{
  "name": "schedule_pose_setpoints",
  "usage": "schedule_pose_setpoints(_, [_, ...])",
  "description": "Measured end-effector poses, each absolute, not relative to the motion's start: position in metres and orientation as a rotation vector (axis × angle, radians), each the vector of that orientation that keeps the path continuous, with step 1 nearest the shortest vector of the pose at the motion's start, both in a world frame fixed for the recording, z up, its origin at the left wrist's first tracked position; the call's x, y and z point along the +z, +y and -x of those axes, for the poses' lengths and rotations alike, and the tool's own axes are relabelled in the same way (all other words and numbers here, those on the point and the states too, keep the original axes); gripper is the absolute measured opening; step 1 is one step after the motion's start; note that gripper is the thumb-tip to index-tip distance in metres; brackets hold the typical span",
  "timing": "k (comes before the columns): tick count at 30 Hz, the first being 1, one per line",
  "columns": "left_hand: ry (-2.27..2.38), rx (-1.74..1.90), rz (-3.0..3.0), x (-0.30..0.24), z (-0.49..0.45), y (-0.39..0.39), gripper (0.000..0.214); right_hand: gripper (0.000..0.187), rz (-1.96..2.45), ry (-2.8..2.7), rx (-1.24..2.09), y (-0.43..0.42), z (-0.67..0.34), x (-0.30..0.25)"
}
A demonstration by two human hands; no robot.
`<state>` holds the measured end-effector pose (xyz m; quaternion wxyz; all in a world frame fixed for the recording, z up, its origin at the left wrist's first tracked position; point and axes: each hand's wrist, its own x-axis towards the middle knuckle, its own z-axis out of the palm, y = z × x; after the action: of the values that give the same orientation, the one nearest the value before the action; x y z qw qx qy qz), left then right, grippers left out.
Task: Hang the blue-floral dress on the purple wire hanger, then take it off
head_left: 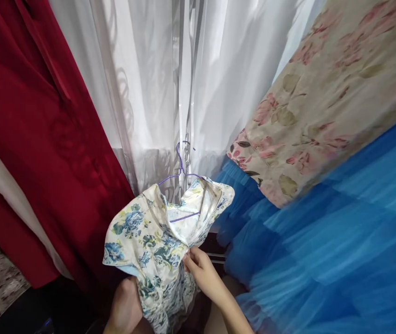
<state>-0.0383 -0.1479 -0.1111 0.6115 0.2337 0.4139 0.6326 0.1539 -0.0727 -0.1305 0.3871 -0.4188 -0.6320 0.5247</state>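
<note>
Head cam: right hand [201, 269] is pinching the white blue-flowered satin garment [156, 241] below its purple wire hanger [181, 174], left hand [125, 308] is gripping its lower edge.

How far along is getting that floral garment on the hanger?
Done: the purple hanger sits in the neck of the floral garment. In hand: the right hand pinches the front fabric; the left hand is under the lower part, fingers hidden. Left: the fabric is bunched, and the hook rests on no rail in view.
</note>
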Motion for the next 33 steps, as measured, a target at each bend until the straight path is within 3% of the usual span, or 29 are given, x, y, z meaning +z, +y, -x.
schedule_pose_setpoints(4, [1.404, 1.493, -0.767, -0.144, 0.082, -0.137, 0.05, 0.034, 1.059, -1.514, 1.378, -0.081, -0.143, -0.14])
schedule_pose_setpoints(9, [1.825, 2.096, -0.972, -0.155, 0.084, -0.106, 0.042, 0.034, 1.148, -1.443, 1.425, -0.099, -0.151, -0.142])
schedule_pose_setpoints(14, [1.469, 1.358, -1.59, -0.163, 0.016, -0.125, 0.027, 0.031, 1.138, -1.477, 1.472, -0.111, -0.144, -0.125])
schedule_pose_setpoints(18, [1.466, 1.345, -1.578, -0.164, -0.014, -0.134, 0.008, 0.033, 1.099, -1.411, 1.535, -0.106, -0.137, -0.107])
schedule_pose_setpoints(28, [1.541, 0.98, -2.037, -0.128, 0.005, -0.139, 0.014, 0.035, 0.81, -1.263, 1.298, -0.012, -0.121, 0.023])
schedule_pose_setpoints(33, [1.441, 1.017, -2.038, -0.122, 0.021, -0.132, 0.011, 0.032, 0.786, -1.281, 1.195, -0.017, -0.109, 0.027])
